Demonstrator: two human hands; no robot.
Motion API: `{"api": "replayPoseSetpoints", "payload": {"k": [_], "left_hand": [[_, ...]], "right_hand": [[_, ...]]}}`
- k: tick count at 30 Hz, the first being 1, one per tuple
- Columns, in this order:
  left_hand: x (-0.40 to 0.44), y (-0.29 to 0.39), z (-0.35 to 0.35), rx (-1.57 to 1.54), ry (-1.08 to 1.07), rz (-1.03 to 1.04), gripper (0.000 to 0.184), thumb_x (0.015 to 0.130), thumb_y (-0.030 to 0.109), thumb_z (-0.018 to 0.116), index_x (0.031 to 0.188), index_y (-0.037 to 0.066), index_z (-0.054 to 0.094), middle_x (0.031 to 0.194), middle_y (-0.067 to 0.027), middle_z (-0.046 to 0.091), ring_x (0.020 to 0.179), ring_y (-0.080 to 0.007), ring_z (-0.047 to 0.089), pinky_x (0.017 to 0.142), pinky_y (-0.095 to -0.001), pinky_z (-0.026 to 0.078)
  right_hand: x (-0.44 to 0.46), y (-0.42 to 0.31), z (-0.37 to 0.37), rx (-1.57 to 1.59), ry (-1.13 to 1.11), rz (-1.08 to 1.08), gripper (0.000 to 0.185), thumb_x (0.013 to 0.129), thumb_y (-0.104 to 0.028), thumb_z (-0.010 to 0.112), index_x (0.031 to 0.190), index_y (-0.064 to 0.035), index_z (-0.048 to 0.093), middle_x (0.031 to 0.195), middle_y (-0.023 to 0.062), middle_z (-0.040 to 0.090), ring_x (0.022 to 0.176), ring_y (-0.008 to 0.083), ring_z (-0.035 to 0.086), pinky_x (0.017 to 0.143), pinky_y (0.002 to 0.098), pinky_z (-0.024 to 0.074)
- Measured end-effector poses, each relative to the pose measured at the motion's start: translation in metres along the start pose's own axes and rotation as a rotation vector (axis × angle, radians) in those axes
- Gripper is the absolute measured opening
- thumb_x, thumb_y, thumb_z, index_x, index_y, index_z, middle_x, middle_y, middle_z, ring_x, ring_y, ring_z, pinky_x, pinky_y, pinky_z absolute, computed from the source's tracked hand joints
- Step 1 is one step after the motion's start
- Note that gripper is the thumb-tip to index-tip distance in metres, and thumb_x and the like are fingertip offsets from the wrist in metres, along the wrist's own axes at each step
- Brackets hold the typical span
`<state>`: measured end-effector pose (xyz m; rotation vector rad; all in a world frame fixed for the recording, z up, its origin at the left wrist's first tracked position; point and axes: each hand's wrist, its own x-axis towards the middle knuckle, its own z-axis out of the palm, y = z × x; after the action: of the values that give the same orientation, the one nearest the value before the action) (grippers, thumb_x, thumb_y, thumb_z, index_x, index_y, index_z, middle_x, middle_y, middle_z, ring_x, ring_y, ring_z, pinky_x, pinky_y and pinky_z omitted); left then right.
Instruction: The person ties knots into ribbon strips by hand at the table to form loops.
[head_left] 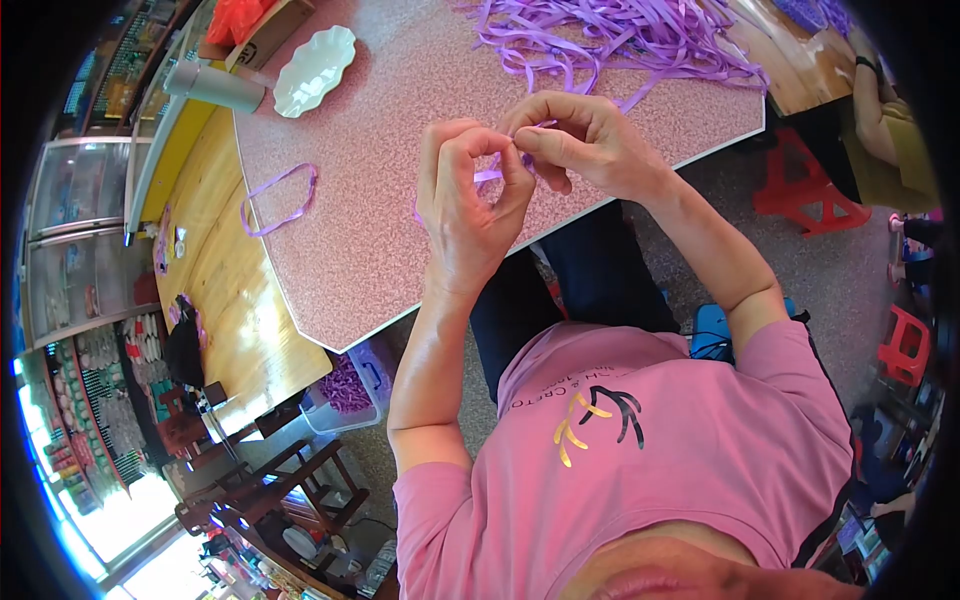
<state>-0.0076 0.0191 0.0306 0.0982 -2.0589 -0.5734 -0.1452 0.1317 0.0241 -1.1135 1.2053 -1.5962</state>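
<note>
My left hand (472, 195) and my right hand (585, 145) are raised over the near edge of the pink speckled table, fingertips meeting. Each thumb and forefinger is closed in a pinch on a thin purple ribbon (488, 177). Part of that ribbon shows behind my left hand, while the fingers hide the spot where it is gripped. Beyond my right hand lies a tangled heap of purple ribbons (600, 40). A single ribbon loop (310, 195) rests on the table to the left.
A white scalloped dish (315, 70) and a pale cylinder-shaped bottle (215, 86) are at the far left. Below the wooden table (225, 270) stands a clear bin (375, 385) of purple pieces. Red stools (808, 190) are on the right, near another person's arm (875, 110).
</note>
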Motion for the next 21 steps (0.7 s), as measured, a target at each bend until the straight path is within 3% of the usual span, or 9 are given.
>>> {"api": "replayPoseSetpoints", "payload": {"k": [3,5,8,12,15,18,20,21], "left_hand": [[-0.003,-0.002,0.003,-0.052,0.027,-0.033,0.028,0.077,-0.003,0.072,0.100,0.005,0.058,0.092,-0.0113,0.058,0.083,-0.0259,0.060,0.073,-0.0358,0.050],[-0.006,-0.002,0.008,-0.288,0.107,-0.255,0.027,0.080,-0.002,0.072,0.104,0.003,0.061,0.094,-0.0106,0.059,0.085,-0.0230,0.060,0.077,-0.0349,0.051],[-0.008,-0.007,0.000,-0.204,-0.048,-0.212,0.024,0.083,-0.001,0.071,0.105,0.002,0.063,0.095,-0.0101,0.060,0.087,-0.0212,0.060,0.081,-0.0341,0.050],[-0.012,-0.010,0.000,-0.269,-0.023,-0.230,0.019,0.085,0.000,0.070,0.102,0.001,0.063,0.097,-0.0104,0.061,0.090,-0.0205,0.060,0.082,-0.0327,0.049],[-0.015,-0.012,-0.001,-0.382,-0.010,-0.329,0.017,0.086,0.002,0.070,0.101,0.001,0.062,0.098,-0.0088,0.061,0.090,-0.0172,0.059,0.082,-0.0301,0.048],[-0.013,-0.009,-0.004,-0.522,-0.064,-0.457,0.014,0.087,0.002,0.070,0.098,0.002,0.061,0.099,-0.0070,0.061,0.091,-0.0143,0.058,0.082,-0.0284,0.047],[-0.008,0.001,-0.009,-0.841,-0.024,-0.747,0.012,0.088,0.002,0.068,0.096,0.002,0.059,0.097,-0.0052,0.060,0.090,-0.0123,0.056,0.083,-0.0274,0.046],[-0.010,0.001,-0.007,-0.840,-0.023,-0.748,0.012,0.088,0.002,0.068,0.096,0.002,0.059,0.097,-0.0052,0.060,0.090,-0.0123,0.056,0.083,-0.0274,0.046]], "right_hand": [[-0.002,0.001,0.003,0.019,0.012,-0.042,0.018,0.102,-0.017,0.056,0.106,-0.0011,0.063,0.078,-0.0003,0.061,0.059,0.0040,0.055,0.052,0.0196,0.0431],[-0.002,0.002,0.006,0.008,0.028,-0.057,0.018,0.103,-0.017,0.056,0.107,-0.0009,0.062,0.079,0.0001,0.062,0.058,0.0041,0.055,0.051,0.0197,0.0430],[-0.002,0.002,0.007,-0.026,0.056,-0.074,0.018,0.103,-0.017,0.056,0.107,-0.0005,0.062,0.080,0.0007,0.063,0.058,0.0038,0.054,0.051,0.0195,0.0429],[-0.004,-0.006,0.009,-0.083,0.093,0.024,0.017,0.102,-0.016,0.057,0.105,-0.0004,0.063,0.081,0.0011,0.065,0.058,0.0022,0.052,0.051,0.0182,0.0422],[-0.006,-0.004,0.009,-0.132,0.121,-0.036,0.016,0.100,-0.015,0.060,0.104,-0.0006,0.065,0.082,0.0011,0.065,0.057,0.0010,0.051,0.050,0.0171,0.0404],[-0.005,0.001,0.007,-0.210,0.131,-0.115,0.015,0.098,-0.013,0.062,0.104,-0.0010,0.067,0.081,0.0003,0.065,0.056,0.0004,0.051,0.048,0.0166,0.0388],[-0.006,0.000,0.008,-0.195,0.155,-0.081,0.014,0.097,-0.013,0.062,0.103,-0.0010,0.067,0.081,0.0002,0.066,0.056,0.0001,0.051,0.048,0.0165,0.0385],[-0.006,-0.001,0.010,-0.179,0.179,-0.048,0.014,0.097,-0.013,0.062,0.103,-0.0009,0.067,0.082,0.0002,0.066,0.056,-0.0002,0.051,0.048,0.0163,0.0382]]}}
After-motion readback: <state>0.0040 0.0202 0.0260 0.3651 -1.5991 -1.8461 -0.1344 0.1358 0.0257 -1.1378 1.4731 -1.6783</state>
